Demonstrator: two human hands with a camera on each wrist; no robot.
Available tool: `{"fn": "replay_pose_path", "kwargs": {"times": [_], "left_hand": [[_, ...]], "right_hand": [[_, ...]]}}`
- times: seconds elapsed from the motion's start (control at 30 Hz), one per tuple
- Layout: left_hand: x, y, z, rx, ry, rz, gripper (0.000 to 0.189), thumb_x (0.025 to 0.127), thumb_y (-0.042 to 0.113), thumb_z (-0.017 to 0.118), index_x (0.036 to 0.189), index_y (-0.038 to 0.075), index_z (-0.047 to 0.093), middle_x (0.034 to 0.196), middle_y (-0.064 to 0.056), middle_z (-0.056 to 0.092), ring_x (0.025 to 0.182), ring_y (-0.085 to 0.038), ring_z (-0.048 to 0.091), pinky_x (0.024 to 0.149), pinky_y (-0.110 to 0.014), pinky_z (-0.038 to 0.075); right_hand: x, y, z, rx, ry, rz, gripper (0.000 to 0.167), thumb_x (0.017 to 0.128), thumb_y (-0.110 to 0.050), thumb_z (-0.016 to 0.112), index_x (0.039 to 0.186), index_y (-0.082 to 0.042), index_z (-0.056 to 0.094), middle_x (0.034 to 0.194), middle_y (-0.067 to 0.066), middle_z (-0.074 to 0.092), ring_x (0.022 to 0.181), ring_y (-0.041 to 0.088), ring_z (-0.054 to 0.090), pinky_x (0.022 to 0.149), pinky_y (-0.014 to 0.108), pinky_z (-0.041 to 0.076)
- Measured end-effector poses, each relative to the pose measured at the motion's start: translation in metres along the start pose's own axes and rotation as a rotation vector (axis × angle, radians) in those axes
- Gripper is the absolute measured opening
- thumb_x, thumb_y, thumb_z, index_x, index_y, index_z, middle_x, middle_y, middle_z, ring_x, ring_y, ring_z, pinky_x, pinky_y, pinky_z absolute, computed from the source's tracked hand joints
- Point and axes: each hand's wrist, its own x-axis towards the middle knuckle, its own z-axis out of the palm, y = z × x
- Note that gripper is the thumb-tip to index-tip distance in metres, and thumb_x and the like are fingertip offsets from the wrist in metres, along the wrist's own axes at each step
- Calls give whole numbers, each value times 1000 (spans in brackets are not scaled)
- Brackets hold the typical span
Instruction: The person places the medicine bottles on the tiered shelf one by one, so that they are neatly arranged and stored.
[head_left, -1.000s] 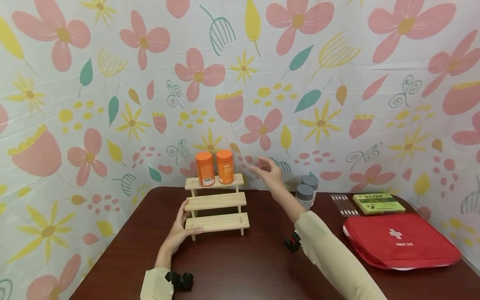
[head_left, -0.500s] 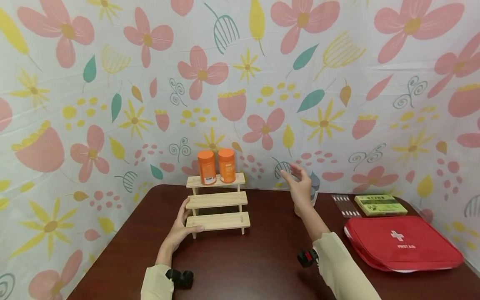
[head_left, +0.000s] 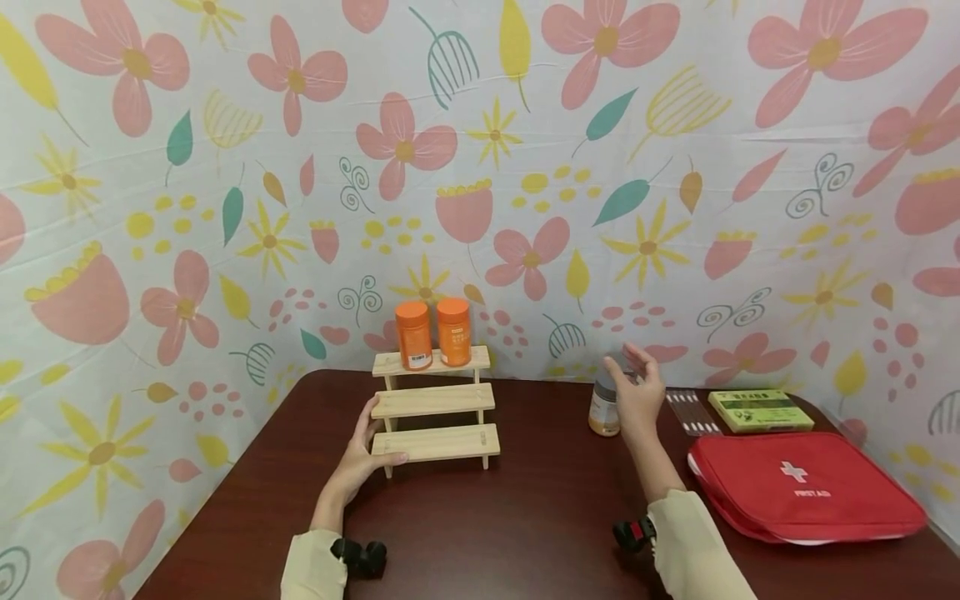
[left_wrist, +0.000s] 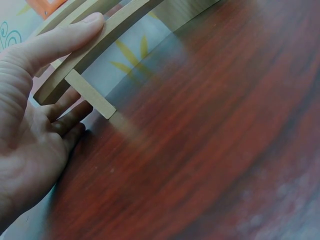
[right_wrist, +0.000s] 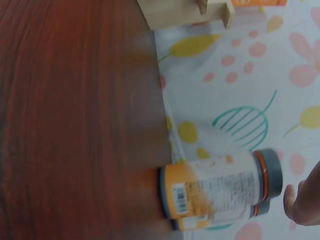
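Note:
A three-tier wooden display shelf (head_left: 435, 402) stands on the table. My left hand (head_left: 354, 465) holds its left end, with the thumb (left_wrist: 75, 37) on the lowest tier and the other fingers beyond the leg. Two orange bottles, one (head_left: 414, 337) beside the other (head_left: 454, 333), stand upright on the top tier. My right hand (head_left: 642, 398) is raised at the grey-lidded bottles, fingers loosely bent, holding nothing. One grey-lidded bottle (head_left: 603, 408) shows left of it; in the right wrist view a second bottle (right_wrist: 207, 221) shows behind the first, largely covered.
To the right lie a pack of cotton swabs (head_left: 692, 412), a yellow-green box (head_left: 759, 410) and a red first aid pouch (head_left: 806, 483). A floral cloth (head_left: 510, 208) hangs behind the dark wooden table (head_left: 487, 533).
My right hand has moved right, away from the orange bottles on the shelf and over to the grey-lidded bottles. My left hand stays on the shelf.

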Motion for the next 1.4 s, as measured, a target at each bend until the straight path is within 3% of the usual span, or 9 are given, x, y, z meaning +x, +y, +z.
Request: {"fn": "replay_pose_path", "kwargs": {"times": [0.3, 0.63, 0.97, 1.4], "left_hand": [[-2, 0, -3, 10, 0, -8, 110, 78, 5, 79, 156, 35, 7, 156, -20, 27, 131, -40, 44, 102, -48, 42], [1, 1, 2, -2, -5, -5, 111, 78, 5, 80, 156, 35, 8, 155, -20, 29, 130, -40, 45, 100, -45, 43], [0, 0, 2, -1, -4, -6, 110, 78, 5, 80, 156, 35, 9, 154, -19, 31, 126, -38, 48, 99, -43, 44], [-1, 1, 1, 4, -1, -1, 110, 78, 4, 79, 156, 35, 9, 154, -19, 31, 128, -38, 47, 98, -43, 44]], "right_hand": [[-4, 23, -6, -60, -23, 37, 60, 89, -16, 71, 140, 0, 44, 143, 21, 45, 129, 34, 41, 110, 46, 31], [-10, 31, -7, -43, -51, 115, 67, 90, -13, 70, 146, -1, 35, 148, 21, 33, 140, 38, 30, 119, 47, 24], [-11, 38, -7, -64, -61, 170, 69, 88, -2, 69, 147, -2, 33, 152, 22, 29, 139, 39, 29, 114, 51, 29], [-10, 40, -5, -77, -56, 224, 70, 88, -5, 69, 149, -6, 34, 151, 23, 30, 138, 38, 30, 111, 51, 31]]}}
